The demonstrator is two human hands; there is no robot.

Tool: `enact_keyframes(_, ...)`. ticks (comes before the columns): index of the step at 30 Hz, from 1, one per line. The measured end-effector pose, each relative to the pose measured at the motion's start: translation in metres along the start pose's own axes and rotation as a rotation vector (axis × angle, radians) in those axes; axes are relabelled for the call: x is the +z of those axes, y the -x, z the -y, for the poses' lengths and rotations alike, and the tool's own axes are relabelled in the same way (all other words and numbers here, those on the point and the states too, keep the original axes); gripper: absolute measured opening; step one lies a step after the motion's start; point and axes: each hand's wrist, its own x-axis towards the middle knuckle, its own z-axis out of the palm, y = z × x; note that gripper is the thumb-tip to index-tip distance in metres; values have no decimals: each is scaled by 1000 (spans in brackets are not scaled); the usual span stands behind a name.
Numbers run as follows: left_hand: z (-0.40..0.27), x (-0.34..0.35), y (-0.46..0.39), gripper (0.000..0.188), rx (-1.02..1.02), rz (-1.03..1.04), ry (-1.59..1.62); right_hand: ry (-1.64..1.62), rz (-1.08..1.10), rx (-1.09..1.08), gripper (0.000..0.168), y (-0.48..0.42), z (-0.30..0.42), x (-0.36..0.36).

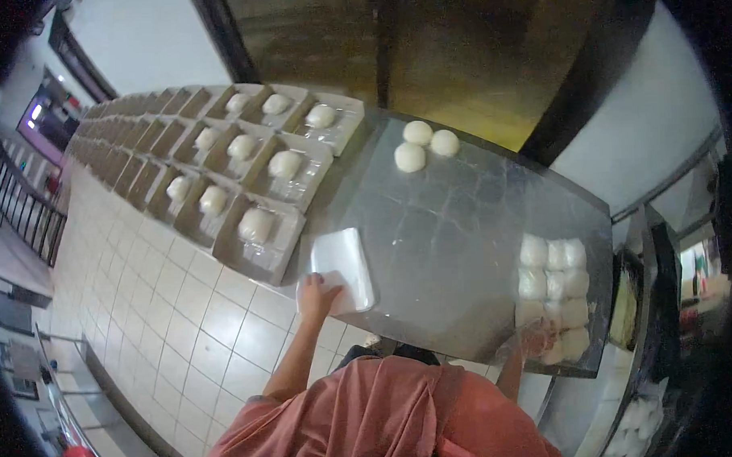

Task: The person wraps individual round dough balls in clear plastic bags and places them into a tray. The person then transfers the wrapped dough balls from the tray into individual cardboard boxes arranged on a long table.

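Observation:
My left hand (pixel 317 295) rests on a stack of clear plastic sheets or bags (pixel 342 265) at the near edge of the dark stone counter (pixel 439 250); whether its fingers grip the plastic is unclear. My right hand (pixel 538 337), at the counter's near right, is at the lower end of a block of white plastic-wrapped dough balls (pixel 555 282). Thin clear plastic lies over or around this hand, and its grip is hard to make out. Three bare dough balls (pixel 417 143) sit near the far edge. To the left, dough balls (pixel 257 225) lie in open plastic-lined boxes (pixel 270 259).
Rows of open boxes (pixel 151 136) run away to the far left, beside a white tiled floor (pixel 224 330). A dark-framed window (pixel 457 56) stands behind the counter. At the lower right is a bag of white rounded items (pixel 636 424).

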Motion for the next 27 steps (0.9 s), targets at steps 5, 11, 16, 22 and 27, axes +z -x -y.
enact_keyframes(5,27,13,-3,20,-6,108,102,-348,42,-354,30,47,84,11)
enact_keyframes(11,7,-17,-12,15,29,77,134,-492,971,-574,23,188,202,42)
enact_keyframes(16,7,-41,-17,16,219,10,190,-841,1418,-499,30,268,265,79)
enact_keyframes(22,-27,-110,-24,22,-290,69,1446,-113,1197,-1400,37,282,281,90)
enact_keyframes(27,-52,-130,-24,24,-333,100,1971,-947,1868,161,50,258,314,58)
